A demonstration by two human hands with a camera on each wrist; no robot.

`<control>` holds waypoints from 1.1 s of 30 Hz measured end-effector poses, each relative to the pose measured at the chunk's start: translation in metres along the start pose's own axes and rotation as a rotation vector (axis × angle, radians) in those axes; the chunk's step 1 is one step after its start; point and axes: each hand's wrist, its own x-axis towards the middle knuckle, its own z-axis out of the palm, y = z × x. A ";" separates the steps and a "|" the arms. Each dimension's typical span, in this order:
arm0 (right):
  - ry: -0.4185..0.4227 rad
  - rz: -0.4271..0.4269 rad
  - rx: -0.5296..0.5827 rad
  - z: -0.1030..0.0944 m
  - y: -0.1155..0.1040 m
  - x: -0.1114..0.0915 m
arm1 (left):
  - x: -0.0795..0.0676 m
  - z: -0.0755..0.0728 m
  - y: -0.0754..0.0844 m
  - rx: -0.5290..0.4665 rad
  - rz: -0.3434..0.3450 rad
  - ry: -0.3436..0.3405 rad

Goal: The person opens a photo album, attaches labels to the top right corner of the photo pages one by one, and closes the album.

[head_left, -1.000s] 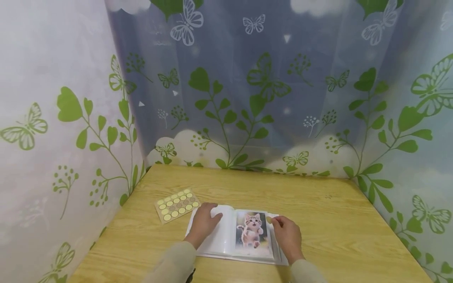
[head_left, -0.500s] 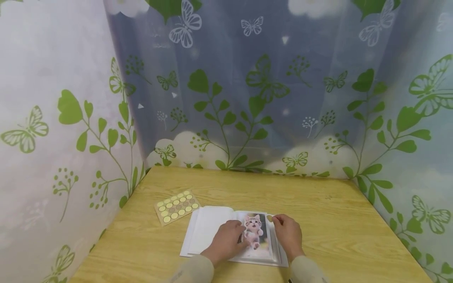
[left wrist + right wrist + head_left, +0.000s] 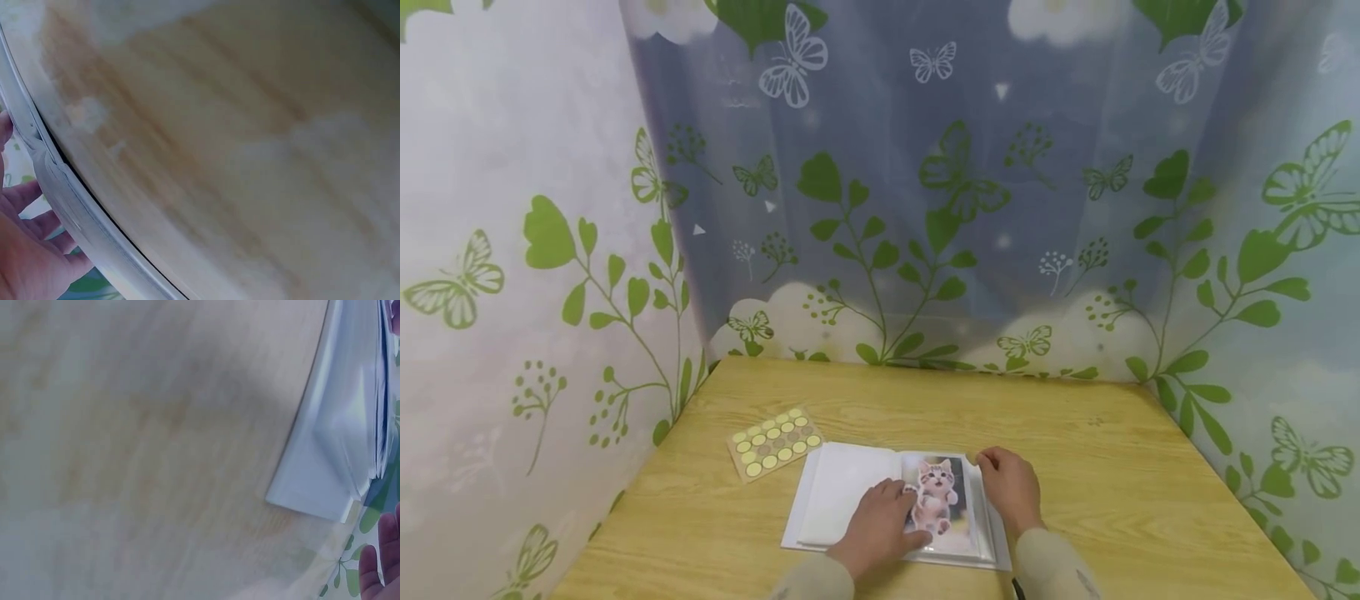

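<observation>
An open photo album (image 3: 846, 492) lies on the table, its right page showing a kitten photo (image 3: 936, 496). My left hand (image 3: 880, 525) rests across the album's middle, fingers extended over the photo's left edge. At the upper right corner of the album is my right hand (image 3: 1011, 487), with thumb and forefinger together at the page edge. The round yellow sticker seen earlier in that pinch is hidden by the fingertips now. The left wrist view catches fingers of the left hand (image 3: 31, 244) beside the album edge (image 3: 94, 225). The right wrist view shows the album's corner (image 3: 312, 481).
A sheet of round yellow stickers (image 3: 775, 442), several spots on it bare brown, lies just beyond the album's upper left corner. The wood-grain table (image 3: 1120, 467) extends around it. Printed curtains (image 3: 880, 208) hang behind and at both sides.
My left hand has moved from the album's left page to its middle, over the photo's left edge. The right hand has shifted slightly at the upper right corner, and the round sticker has gone from sight.
</observation>
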 end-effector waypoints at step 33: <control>-0.081 -0.217 -0.235 0.029 -0.003 0.023 | 0.000 -0.004 -0.002 -0.056 -0.048 -0.079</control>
